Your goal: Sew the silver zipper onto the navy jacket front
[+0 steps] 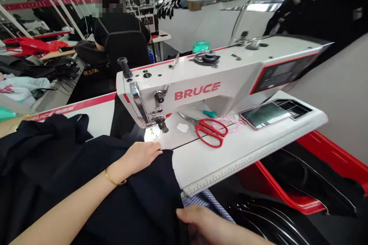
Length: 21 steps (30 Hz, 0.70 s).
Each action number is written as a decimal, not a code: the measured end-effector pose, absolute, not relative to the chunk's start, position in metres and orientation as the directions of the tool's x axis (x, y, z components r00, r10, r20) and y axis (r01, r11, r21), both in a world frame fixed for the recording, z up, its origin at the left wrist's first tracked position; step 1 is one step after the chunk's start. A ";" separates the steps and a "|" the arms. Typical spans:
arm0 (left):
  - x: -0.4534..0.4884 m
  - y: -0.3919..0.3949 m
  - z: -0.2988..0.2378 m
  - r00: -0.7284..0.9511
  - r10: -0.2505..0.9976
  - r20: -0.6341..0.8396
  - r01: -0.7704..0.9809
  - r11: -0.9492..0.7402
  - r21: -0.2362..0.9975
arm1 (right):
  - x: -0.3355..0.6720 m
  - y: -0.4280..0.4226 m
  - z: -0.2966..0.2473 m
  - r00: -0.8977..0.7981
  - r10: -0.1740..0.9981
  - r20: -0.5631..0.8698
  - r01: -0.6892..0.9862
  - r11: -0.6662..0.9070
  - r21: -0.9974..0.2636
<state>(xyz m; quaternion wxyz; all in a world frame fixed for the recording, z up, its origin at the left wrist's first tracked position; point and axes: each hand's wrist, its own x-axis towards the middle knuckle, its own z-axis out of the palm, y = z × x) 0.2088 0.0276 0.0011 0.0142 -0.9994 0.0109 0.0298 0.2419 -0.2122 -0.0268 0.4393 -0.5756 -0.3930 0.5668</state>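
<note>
Dark navy cloth [94, 199] spreads over the left part of the sewing machine table and hangs past its front edge. My left hand [143, 156], with a gold bangle on the wrist, is closed on the cloth just in front of the needle area, fingers together. Lower down, my right hand [202, 220] pinches the right edge of the cloth below the table's front edge; its thumb shows on top and the other fingers are mostly hidden. The white sewing machine [198, 84] stands behind both hands, its lamp lighting the needle plate [152, 133].
Red-handled scissors [211, 132], a teal-handled tool [209, 114] and a phone [266, 115] lie on the table [230, 151]. A ruler strip [224, 172] runs along its front edge. Red bins [299, 203] with dark pieces stand below right. A seated person [123, 38] is ahead.
</note>
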 end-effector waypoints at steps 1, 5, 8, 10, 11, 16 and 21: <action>0.203 0.033 -0.001 0.997 0.050 -0.057 0.049 -0.999 -0.016 | 0.257 -0.213 -0.021 0.040 0.942 -0.334 -0.052 -0.332 -0.942; 0.190 0.053 0.005 0.935 0.337 -0.106 0.342 -0.939 0.034 | 0.302 -0.170 0.006 0.138 0.990 -0.004 0.488 -0.072 -0.870; 0.195 0.062 0.008 0.887 0.439 -0.143 0.450 -0.891 0.061 | 0.319 -0.120 0.007 -0.040 0.948 0.316 0.854 0.196 -0.482; 0.199 0.065 0.005 0.874 0.467 -0.134 0.476 -0.878 0.043 | 0.325 -0.097 -0.002 -0.163 0.931 0.327 0.916 0.266 -0.301; 0.201 0.066 0.003 0.872 0.473 -0.123 0.480 -0.877 0.033 | 0.327 -0.090 -0.006 -0.193 0.930 0.312 0.925 0.279 -0.257; 0.210 0.081 -0.004 0.890 0.447 -0.086 0.455 -0.883 0.114 | 0.336 -0.082 -0.018 -0.130 0.945 0.300 0.950 0.206 -0.236; 0.220 0.097 0.001 0.893 0.444 -0.065 0.449 -0.880 0.156 | 0.342 -0.078 -0.022 -0.063 0.956 0.287 0.970 0.127 -0.208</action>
